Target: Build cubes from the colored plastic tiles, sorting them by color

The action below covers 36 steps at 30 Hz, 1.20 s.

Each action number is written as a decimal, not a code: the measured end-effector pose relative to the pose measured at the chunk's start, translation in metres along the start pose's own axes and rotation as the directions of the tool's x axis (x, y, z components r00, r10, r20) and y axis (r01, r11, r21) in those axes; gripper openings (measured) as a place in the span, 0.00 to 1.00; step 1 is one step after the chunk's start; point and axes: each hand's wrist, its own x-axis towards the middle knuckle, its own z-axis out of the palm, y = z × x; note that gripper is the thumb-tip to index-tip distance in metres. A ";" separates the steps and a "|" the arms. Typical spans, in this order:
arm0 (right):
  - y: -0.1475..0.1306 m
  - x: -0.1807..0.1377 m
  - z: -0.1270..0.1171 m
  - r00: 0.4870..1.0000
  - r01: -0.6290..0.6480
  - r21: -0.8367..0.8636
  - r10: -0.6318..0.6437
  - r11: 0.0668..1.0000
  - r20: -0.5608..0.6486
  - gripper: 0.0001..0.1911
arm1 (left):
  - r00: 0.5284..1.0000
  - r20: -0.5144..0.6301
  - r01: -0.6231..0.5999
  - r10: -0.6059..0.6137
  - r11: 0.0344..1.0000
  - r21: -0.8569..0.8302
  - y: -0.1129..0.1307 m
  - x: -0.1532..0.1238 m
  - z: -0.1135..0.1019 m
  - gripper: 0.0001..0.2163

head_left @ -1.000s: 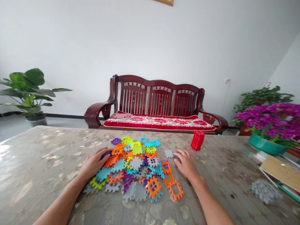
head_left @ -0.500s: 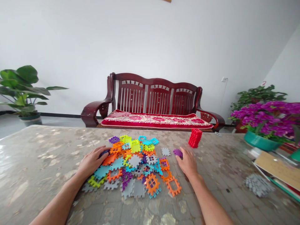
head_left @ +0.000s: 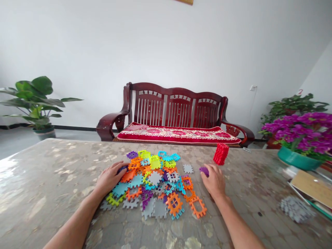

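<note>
toothed plastic pieces (head_left: 155,178) lie in a loose, many-coloured heap at the lower centre of the frame, overlapping on the patterned surface (head_left: 52,186). judging by how things lie, only part of the sorting is done: a neat red stack (head_left: 221,154) stands apart at right of centre, and a grey pile (head_left: 297,209) sits at the lower right. much seems left, since orange, purple, yellow-green, blue and grey pieces are all mixed in the heap, and a lone grey square (head_left: 188,168) lies just beyond its right edge. the right hand (head_left: 214,180) has its thumb and curled fingers at a purple piece (head_left: 204,171), near that grey square; whether it is pinched or merely touched, i cannot tell. the left hand (head_left: 110,177) rests at the heap's left side, fingers slightly bent over a dark blue piece (head_left: 122,168); its grip is hidden.
</note>
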 end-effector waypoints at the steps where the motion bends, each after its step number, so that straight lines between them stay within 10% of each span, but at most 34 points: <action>1: -0.006 -0.001 -0.002 0.999 0.036 0.054 -0.036 0.998 -0.004 0.18 | 1.000 0.001 0.002 -0.002 1.000 0.003 0.000 0.000 0.000 0.21; 14: -0.117 -0.021 -0.003 0.901 0.237 0.409 -0.356 0.881 0.247 0.25 | 1.000 0.020 0.010 -0.010 0.999 0.033 0.003 -0.001 -0.003 0.21; 36: -0.109 -0.023 0.003 0.939 0.278 0.193 -0.308 0.941 0.152 0.05 | 0.999 0.031 0.013 -0.015 0.998 0.062 0.005 -0.002 -0.004 0.21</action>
